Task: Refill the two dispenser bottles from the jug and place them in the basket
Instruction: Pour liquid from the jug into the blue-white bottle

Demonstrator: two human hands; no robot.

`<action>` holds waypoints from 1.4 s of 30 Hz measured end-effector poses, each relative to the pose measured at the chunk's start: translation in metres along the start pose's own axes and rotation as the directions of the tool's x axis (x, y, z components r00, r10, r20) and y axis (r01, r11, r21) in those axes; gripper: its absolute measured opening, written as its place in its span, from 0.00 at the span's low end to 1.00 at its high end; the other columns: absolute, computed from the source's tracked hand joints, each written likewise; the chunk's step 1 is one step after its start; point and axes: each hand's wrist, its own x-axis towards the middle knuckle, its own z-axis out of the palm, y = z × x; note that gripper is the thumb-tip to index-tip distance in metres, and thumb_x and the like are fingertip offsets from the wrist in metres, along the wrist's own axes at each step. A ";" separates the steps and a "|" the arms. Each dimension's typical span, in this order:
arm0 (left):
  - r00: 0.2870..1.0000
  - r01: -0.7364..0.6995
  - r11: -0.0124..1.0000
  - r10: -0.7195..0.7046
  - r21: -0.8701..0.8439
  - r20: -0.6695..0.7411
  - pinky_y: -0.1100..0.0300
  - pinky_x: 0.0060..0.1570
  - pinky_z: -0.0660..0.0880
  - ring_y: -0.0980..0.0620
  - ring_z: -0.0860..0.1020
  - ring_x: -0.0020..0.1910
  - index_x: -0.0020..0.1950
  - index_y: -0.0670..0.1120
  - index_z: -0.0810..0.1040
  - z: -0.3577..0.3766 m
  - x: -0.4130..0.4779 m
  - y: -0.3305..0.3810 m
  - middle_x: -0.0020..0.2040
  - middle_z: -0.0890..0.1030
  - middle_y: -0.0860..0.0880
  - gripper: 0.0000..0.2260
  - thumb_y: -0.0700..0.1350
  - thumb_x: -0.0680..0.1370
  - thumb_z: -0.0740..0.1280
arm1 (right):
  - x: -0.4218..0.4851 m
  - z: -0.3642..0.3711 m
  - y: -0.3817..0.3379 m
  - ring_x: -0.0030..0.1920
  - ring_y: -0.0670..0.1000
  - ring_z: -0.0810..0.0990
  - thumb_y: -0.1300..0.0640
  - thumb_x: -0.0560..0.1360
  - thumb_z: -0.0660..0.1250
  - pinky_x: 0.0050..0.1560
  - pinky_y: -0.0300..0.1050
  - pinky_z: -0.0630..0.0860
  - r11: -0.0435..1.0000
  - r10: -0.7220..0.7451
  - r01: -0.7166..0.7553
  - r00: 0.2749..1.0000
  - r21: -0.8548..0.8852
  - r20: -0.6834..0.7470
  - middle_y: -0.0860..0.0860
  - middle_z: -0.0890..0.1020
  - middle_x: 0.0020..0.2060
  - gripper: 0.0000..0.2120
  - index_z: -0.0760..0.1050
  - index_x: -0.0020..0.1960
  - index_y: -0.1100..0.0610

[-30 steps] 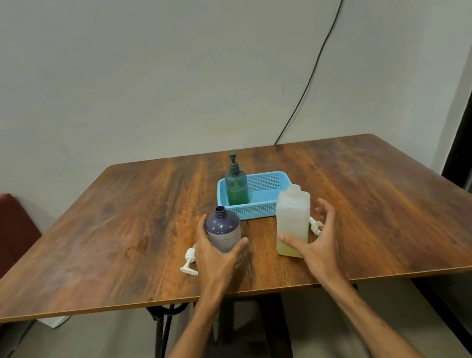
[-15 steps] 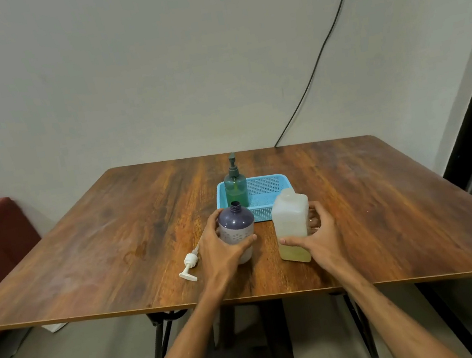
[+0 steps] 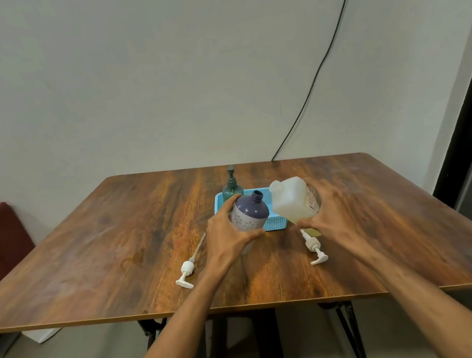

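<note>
Left pump: lay loose on the bench near the front edge, left of the left grip. Risk: a swing of that arm could sweep it to the floor.
Right pump: lay between the two wrists, its tube pointing up toward the jug's base. Risk: drips from above would foul it, and a jug set down blind could land on the tube.
Left grip: fingers and thumb were curled round the purple bottle, which leaned right with its open mouth toward the jug. I could not tell whether its base touched the bench.
Right grip: was wrapped round the jug from the right, thumb low across the front, with the jug tipped left toward the bottle.
Pour risk: the bottle neck was narrow and both vessels were tilted and held free-hand. I judged a fast tip would miss the neck and run down the bottle onto the bench. I could not tell if the jug was capped.
Slip risk: liquid on the purple bottle would make that one-handed hold slick.
Basket: sat just behind both vessels. A spill could run in through its mesh.
Green bottle: stood upright in the basket's far left corner, pump fitted. I judged it done. A careless placing of the second bottle could topple it.
</note>
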 end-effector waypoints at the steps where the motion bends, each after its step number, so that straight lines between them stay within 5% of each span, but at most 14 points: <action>1: 1.000 -0.004 1.000 0.004 0.011 0.000 0.51 0.62 0.78 0.54 0.78 0.58 0.71 0.46 0.73 0.001 0.001 0.002 0.63 0.80 0.48 0.38 0.52 0.63 0.82 | 0.004 -0.005 -0.001 0.51 0.53 0.77 0.57 0.57 0.85 0.44 0.42 0.70 1.000 -0.015 0.015 1.000 -0.022 -0.002 0.50 0.79 0.53 0.41 0.75 0.68 0.53; 10: 0.999 -0.030 0.999 0.029 0.029 0.037 0.53 0.61 0.78 0.58 0.76 0.56 0.71 0.49 0.73 0.005 0.004 0.017 0.64 0.80 0.50 0.39 0.51 0.62 0.83 | 0.027 -0.032 -0.007 0.53 0.64 0.78 0.54 0.57 0.81 0.53 0.56 0.77 0.976 -0.053 0.073 0.993 -0.204 0.103 0.61 0.78 0.55 0.39 0.76 0.67 0.60; 24: 0.994 -0.025 0.997 0.017 0.079 0.105 0.52 0.64 0.76 0.52 0.78 0.61 0.72 0.47 0.73 0.005 0.008 0.025 0.64 0.80 0.49 0.40 0.49 0.62 0.83 | 0.026 -0.046 -0.012 0.54 0.59 0.76 0.57 0.61 0.82 0.50 0.52 0.79 0.881 -0.106 0.158 0.985 -0.445 0.139 0.57 0.76 0.55 0.43 0.70 0.74 0.54; 42: 0.984 -0.029 0.993 0.009 0.116 0.177 0.57 0.63 0.74 0.52 0.77 0.61 0.72 0.48 0.73 0.011 0.015 0.034 0.63 0.80 0.49 0.39 0.48 0.62 0.83 | 0.030 -0.059 -0.009 0.52 0.58 0.77 0.58 0.60 0.82 0.48 0.54 0.80 0.818 -0.118 0.180 0.982 -0.546 0.146 0.57 0.77 0.54 0.40 0.73 0.70 0.54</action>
